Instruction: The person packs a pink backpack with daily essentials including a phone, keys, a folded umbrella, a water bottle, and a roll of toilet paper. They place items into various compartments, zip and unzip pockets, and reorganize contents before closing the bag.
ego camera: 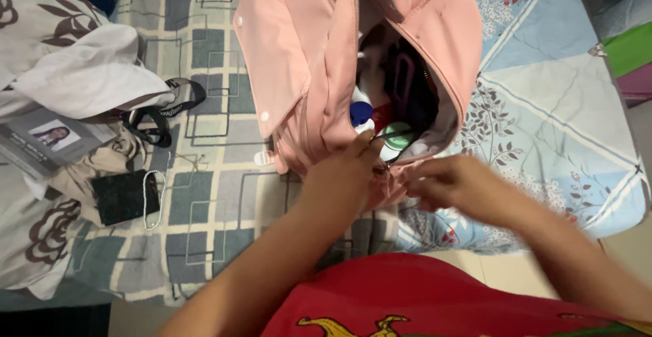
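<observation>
We look down at a soft pink fabric backpack (pixel 319 58) lying open on the bed, across a grey-and-cream checked blanket (pixel 204 194) and a pale blue floral patchwork quilt (pixel 543 99); our left hand (pixel 343 181) pinches the near edge of the bag's mouth, its grip clenched on the cloth by the zip; our right hand (pixel 451 184) is blurred just beside it, and we cannot tell whether its grip is released or grasping anything; the bag looks limp and light in its cloth yet weighted by what fills it, so we judge the firm seam at the opening, or the zip edge, the best place to take hold; inside, a blue-capped white bottle (pixel 361 109), a round green-and-white lid (pixel 397 140) and dark items we cannot make out; we count one backpack, two hands, one black square pouch (pixel 123 196), one white bead string (pixel 157 200), one black lanyard strap (pixel 166 109), one photo card (pixel 42 141), one white cloth (pixel 92 72)
</observation>
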